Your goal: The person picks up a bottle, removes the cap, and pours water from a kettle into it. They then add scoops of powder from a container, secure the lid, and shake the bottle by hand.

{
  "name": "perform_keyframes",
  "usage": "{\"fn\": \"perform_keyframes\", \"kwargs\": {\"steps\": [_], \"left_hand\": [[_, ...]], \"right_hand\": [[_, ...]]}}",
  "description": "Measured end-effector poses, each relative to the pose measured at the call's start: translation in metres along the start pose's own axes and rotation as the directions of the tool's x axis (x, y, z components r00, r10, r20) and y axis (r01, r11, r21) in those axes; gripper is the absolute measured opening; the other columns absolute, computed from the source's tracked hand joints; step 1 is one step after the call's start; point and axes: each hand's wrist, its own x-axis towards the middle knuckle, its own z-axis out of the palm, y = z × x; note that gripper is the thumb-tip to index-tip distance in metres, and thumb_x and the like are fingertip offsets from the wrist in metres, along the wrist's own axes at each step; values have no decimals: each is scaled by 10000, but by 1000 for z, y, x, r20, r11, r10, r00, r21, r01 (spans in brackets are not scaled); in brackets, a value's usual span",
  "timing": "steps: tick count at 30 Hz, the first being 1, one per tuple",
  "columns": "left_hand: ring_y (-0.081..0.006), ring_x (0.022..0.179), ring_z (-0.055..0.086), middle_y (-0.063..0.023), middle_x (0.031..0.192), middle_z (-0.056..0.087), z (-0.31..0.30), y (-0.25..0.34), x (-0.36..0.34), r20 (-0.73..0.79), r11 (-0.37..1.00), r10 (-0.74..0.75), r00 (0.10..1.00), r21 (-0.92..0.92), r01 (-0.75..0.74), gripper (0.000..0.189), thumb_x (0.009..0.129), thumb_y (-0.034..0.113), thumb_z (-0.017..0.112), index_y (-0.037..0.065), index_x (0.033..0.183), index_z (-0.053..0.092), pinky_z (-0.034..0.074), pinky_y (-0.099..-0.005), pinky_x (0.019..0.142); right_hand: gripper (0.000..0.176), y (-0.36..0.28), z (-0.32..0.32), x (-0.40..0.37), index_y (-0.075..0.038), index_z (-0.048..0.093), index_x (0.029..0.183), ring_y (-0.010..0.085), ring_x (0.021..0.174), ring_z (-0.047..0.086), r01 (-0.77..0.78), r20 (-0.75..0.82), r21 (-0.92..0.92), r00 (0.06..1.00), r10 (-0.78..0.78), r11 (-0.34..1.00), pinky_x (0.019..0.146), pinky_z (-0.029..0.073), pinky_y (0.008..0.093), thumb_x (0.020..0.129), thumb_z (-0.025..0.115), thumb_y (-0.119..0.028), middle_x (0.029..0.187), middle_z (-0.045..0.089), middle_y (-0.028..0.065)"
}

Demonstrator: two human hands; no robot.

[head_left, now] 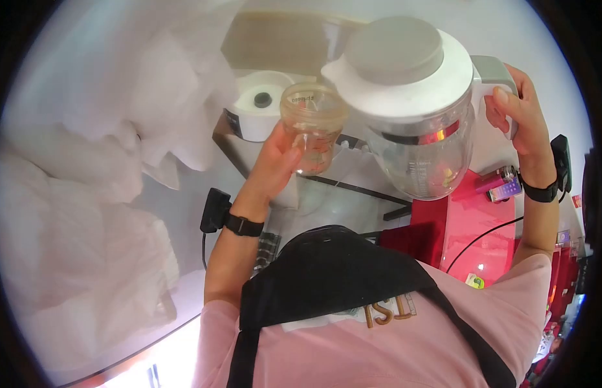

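Observation:
A clear baby bottle [315, 139] without a cap is held upright by my left hand [279, 158], whose fingers wrap round its side. My right hand [517, 110] grips the handle of a glass kettle [420, 158]. The kettle has a white lid with a grey top [394, 50], and its spout points toward the bottle's open mouth. The two vessels are close to each other. Behind the bottle stands a white round base [252, 123] with a dark knob in its middle.
White draped cloth [87, 161] fills the left side. A dark-edged table [233, 152] lies beyond my hands. To the right are a pink surface [475, 226] and a small colourful packet [504, 189], with a black cable [485, 234] near my right forearm.

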Motion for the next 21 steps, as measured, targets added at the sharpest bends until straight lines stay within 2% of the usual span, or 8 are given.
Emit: {"fn": "perform_keyframes", "kwargs": {"steps": [2, 4, 9, 11, 14, 16, 21], "left_hand": [[-197, 1179, 370, -85, 1270, 376, 1, -2, -1, 20, 999, 30, 999, -25, -30, 863, 709, 397, 670, 19, 1321, 192, 344, -343, 944], [-191, 1186, 359, -77, 1277, 369, -2, -4, -2, 91, 995, 93, 991, 10, -95, 907, 697, 380, 687, 24, 1341, 157, 292, -349, 979], [-185, 1179, 363, -73, 1278, 367, -3, -3, 3, 111, 994, 99, 989, 31, -103, 939, 685, 358, 705, 27, 1351, 132, 303, -347, 969], [-183, 1178, 364, -73, 1276, 369, -5, -2, 3, 112, 994, 107, 988, 9, -108, 939, 681, 346, 711, 26, 1350, 134, 309, -348, 966], [-184, 1178, 362, -72, 1275, 367, -4, 0, 3, 127, 990, 126, 984, 46, -133, 936, 679, 329, 717, 27, 1350, 139, 323, -350, 956], [-184, 1177, 361, -71, 1278, 364, -2, 1, 1, 163, 995, 87, 983, 30, -93, 935, 678, 328, 721, 31, 1350, 142, 330, -351, 952], [-189, 1172, 365, -69, 1276, 365, -5, -3, 0, 175, 992, 123, 977, 16, -128, 944, 677, 358, 717, 39, 1352, 139, 361, -362, 921]], "right_hand": [[355, -14, 6, -2, -28, 555, 804, 28, 379, 332, -11, 33, -128, 999, 15, 992, 383, 261, 185, 736, 604, -373, 498, 400, -39], [361, -24, 8, 0, -25, 563, 817, 26, 380, 333, -26, 67, -166, 997, 38, 986, 382, 256, 183, 736, 603, -375, 497, 400, -40], [353, -45, 1, 16, -26, 570, 831, 21, 390, 333, -20, 205, -288, 975, 82, 957, 391, 248, 174, 738, 604, -365, 495, 398, -45], [484, -47, -3, 24, -14, 565, 840, 9, 355, 329, -35, 226, -297, 968, 106, 954, 347, 238, 166, 687, 632, -468, 475, 406, -47], [509, -58, -11, 36, 2, 559, 890, 7, 360, 342, -31, 321, -378, 933, 162, 925, 342, 258, 157, 690, 644, -459, 512, 438, -34], [533, -60, -11, 28, 7, 543, 938, 7, 364, 349, -23, 263, -392, 955, 135, 920, 343, 267, 153, 692, 650, -453, 538, 449, -26], [619, -64, -11, 32, 17, 482, 1061, 11, 379, 365, -11, 152, -423, 985, 83, 906, 346, 279, 148, 688, 670, -439, 603, 472, -5]]}}
